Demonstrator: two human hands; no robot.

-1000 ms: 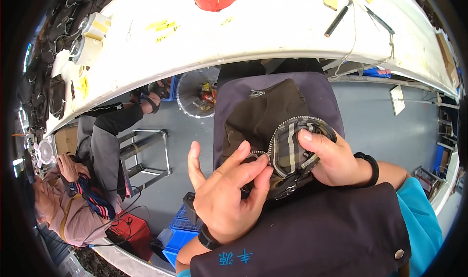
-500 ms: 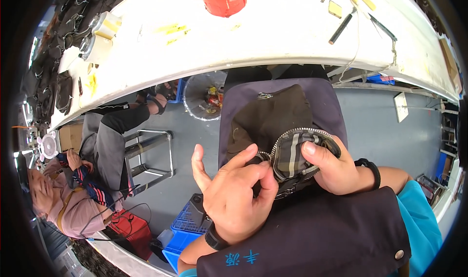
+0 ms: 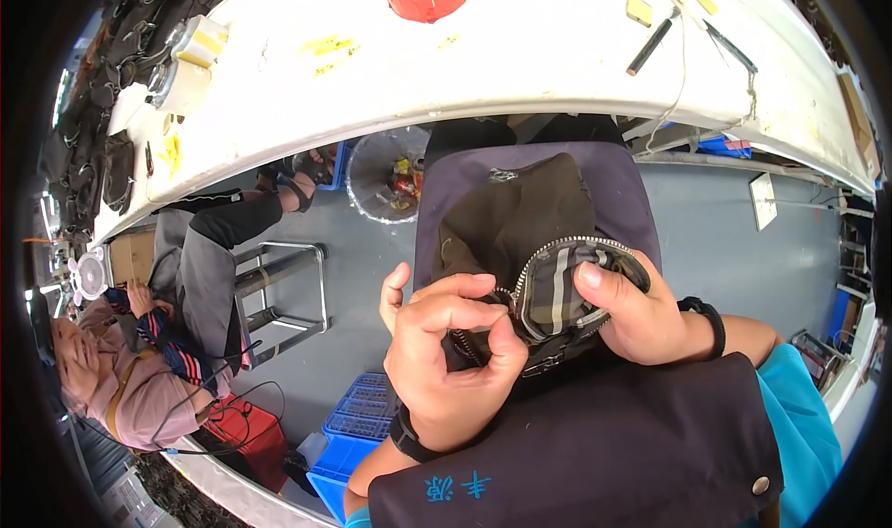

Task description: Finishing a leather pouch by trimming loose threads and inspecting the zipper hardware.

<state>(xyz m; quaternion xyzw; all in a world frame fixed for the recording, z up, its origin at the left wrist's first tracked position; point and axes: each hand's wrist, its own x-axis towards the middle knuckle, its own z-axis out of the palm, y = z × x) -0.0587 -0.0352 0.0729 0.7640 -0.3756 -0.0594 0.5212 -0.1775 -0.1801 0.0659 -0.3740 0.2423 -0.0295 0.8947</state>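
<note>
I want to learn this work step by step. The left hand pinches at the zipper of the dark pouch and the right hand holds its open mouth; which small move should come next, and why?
Probably draw the slider further along the zipper. The left hand pinches at the teeth near the corner, the right hand steadies the dark pouch, and the mouth gapes, showing the plaid lining.

Head view: single fisheye, worn on the head, facing steeply down over the lap. Close to both hands point(image 3: 520, 342) at centre. White bench point(image 3: 520, 54) arcs across the top, grey floor point(image 3: 372, 268) below it. Edges bend toward the dark round rim.
</note>
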